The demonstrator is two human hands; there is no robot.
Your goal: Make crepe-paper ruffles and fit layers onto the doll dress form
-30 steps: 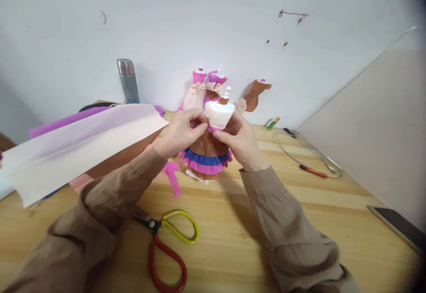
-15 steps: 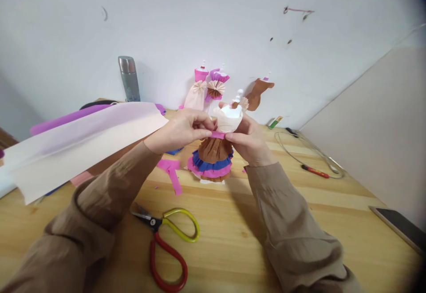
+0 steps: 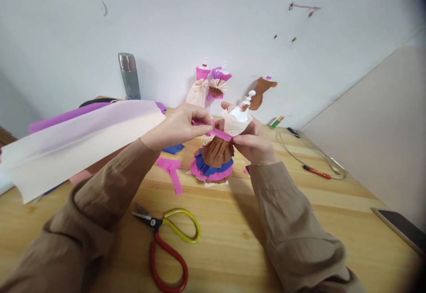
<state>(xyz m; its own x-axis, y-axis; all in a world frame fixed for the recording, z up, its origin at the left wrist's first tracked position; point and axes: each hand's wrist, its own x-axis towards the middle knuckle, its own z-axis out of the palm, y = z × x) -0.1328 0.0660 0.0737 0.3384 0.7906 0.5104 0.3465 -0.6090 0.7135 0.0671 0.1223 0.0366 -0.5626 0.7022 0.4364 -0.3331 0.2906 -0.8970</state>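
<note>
The pale wall (image 3: 166, 22) stands behind the wooden surface (image 3: 229, 244). Long sheets (image 3: 86, 146), the top one cream, lie across the left side. At the middle, before the wall, is the doll (image 3: 218, 153), white-topped, its tiered skirt brown, blue and pink; it tilts to the right, and whether its hem touches the surface I cannot tell. The right hand (image 3: 258, 144) is closed on its waist, thumb in front. The left hand (image 3: 176, 126) has thumb and fingers pinched together on the strip (image 3: 221, 134), a pink band drawn across the waist between both hands. Scissors (image 3: 153, 224) lie nearer, blades apart. A flask (image 3: 129, 77) stands by the wall; a phone (image 3: 399, 228) lies far right. A pink scrap (image 3: 173, 173) lies left of the skirt.
</note>
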